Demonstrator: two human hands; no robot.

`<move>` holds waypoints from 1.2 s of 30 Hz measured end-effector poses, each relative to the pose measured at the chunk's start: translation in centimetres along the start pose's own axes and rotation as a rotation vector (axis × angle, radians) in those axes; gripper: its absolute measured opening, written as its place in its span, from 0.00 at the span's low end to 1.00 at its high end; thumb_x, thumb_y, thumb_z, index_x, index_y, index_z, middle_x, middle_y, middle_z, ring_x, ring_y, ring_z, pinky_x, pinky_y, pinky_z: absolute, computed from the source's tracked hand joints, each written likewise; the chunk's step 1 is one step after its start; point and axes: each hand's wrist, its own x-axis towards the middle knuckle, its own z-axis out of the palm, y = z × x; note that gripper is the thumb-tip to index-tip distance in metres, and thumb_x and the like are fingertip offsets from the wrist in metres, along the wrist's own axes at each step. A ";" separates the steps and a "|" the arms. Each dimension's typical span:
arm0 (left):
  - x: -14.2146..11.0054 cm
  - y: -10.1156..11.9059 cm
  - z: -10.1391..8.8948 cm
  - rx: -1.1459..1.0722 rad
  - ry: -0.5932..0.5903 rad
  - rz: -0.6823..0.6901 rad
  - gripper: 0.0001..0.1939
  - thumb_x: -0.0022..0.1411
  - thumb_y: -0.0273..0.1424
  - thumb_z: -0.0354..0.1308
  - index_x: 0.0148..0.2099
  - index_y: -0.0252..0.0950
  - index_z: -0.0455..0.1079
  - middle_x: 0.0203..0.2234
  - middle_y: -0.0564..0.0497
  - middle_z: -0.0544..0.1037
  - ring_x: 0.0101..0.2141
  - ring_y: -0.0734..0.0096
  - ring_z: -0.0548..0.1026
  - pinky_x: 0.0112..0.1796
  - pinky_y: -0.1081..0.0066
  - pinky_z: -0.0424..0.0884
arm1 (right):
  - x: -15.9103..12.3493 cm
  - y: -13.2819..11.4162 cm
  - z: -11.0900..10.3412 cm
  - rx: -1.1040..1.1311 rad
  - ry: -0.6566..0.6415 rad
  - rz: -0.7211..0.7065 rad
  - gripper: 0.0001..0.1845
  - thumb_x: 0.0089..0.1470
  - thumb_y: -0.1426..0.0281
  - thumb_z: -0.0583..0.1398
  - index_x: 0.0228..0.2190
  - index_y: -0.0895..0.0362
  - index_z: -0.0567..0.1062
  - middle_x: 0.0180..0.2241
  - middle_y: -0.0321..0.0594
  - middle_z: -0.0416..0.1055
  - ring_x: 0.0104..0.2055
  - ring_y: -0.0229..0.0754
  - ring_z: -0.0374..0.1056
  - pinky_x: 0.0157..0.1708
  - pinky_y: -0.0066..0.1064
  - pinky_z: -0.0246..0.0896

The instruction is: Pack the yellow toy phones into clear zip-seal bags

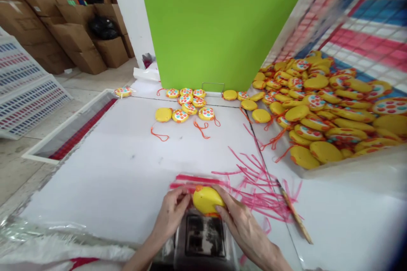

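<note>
Right fingers clasped the toy; left fingers nearly met, hold unclear; slack grip risked dropping it

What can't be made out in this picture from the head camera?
All in the head view:
Held toy: its far side, turned away from the camera.
Left hand: whether its fingertips pinch anything, too small to tell.
Machine: its near end, cut off by the bottom edge.
Pile: its lower layers, covered by those on top.
</note>
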 end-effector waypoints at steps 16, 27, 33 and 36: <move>-0.3 1.1 1.1 -0.071 -0.075 -0.020 0.12 0.59 0.37 0.51 0.33 0.33 0.69 0.25 0.51 0.74 0.30 0.67 0.71 0.31 0.72 0.66 | 2.7 -2.6 1.3 -0.354 -0.039 -0.173 0.08 0.59 0.72 0.53 0.31 0.55 0.71 0.30 0.37 0.70 0.30 0.38 0.68 0.27 0.27 0.57; -0.9 1.4 1.7 0.231 -0.074 0.120 0.14 0.62 0.32 0.46 0.38 0.35 0.72 0.27 0.49 0.76 0.28 0.67 0.72 0.32 0.72 0.65 | 4.4 -2.4 3.3 -0.265 0.070 -0.132 0.08 0.52 0.79 0.54 0.26 0.57 0.70 0.25 0.35 0.70 0.25 0.35 0.66 0.25 0.25 0.55; -0.8 0.4 0.6 0.105 -0.060 0.039 0.13 0.61 0.37 0.49 0.37 0.35 0.71 0.28 0.47 0.77 0.31 0.64 0.74 0.34 0.70 0.69 | 2.4 3.2 -2.2 -0.089 0.351 0.202 0.07 0.51 0.71 0.53 0.27 0.57 0.71 0.22 0.35 0.70 0.22 0.36 0.65 0.24 0.25 0.58; -0.6 -0.1 0.1 -0.001 -0.068 -0.024 0.13 0.59 0.38 0.51 0.36 0.34 0.71 0.29 0.46 0.77 0.32 0.62 0.75 0.35 0.69 0.70 | 0.9 5.4 -5.1 -0.142 0.439 0.317 0.09 0.51 0.67 0.54 0.28 0.57 0.73 0.23 0.36 0.72 0.22 0.38 0.66 0.25 0.27 0.60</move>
